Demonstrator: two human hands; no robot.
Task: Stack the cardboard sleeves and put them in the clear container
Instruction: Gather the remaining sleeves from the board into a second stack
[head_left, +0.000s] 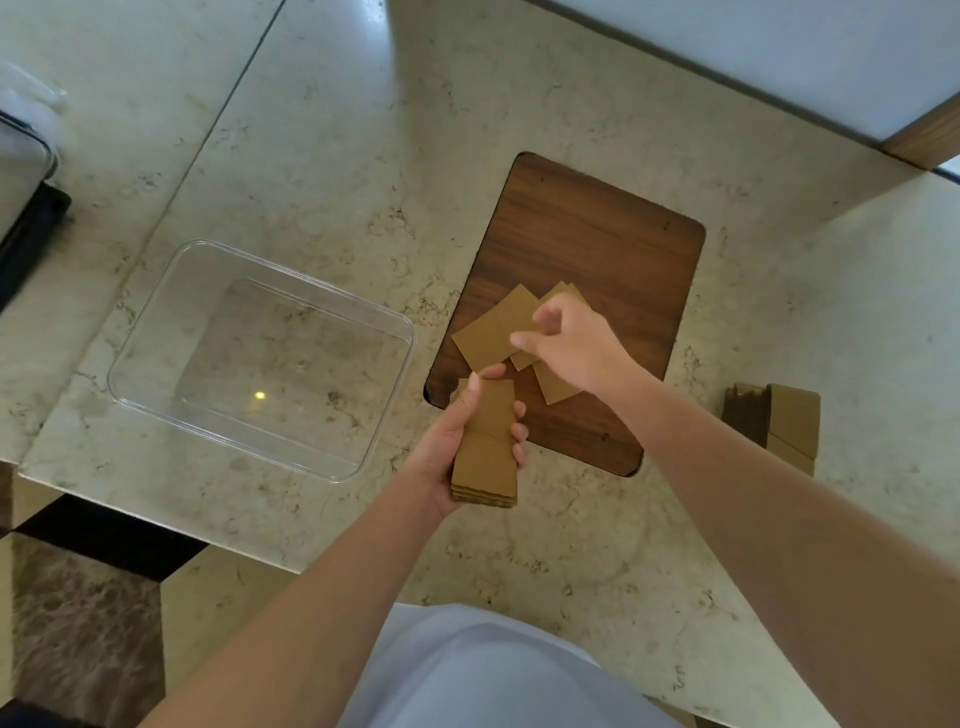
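- A person's left hand (457, 441) grips a squared-up stack of flat brown cardboard sleeves (487, 447), thumb across the top and fingers (519, 431) curled round the far edge, held over the near-left corner of the dark walnut-grained wooden board (597, 249).
- The right hand (571, 343) reaches over the near half of that board; its thumb and forefinger appear to pinch the edge of a loose tan cardboard sleeve (491, 332), the remaining fingers loosely bent.
- A few more loose sleeves (556, 384) lie fanned and overlapping on the board beneath that hand; their exact count cannot be told.
- The clear rectangular plastic container (156, 332) stands empty on the pale marble-patterned desk (322, 156), just left of the board.
- A further bundle of brown cardboard (779, 421) rests on the desk to the right of the board, well apart from both hands.
- The step in hand looks to be gathering: the sleeves are part-stacked and none is yet in the container.
- The next move likely calls for lifting the pinched sleeve clear of its neighbours, turning it to match the stack's long axis and laying it flush on top, with the left thumb easing to admit it.
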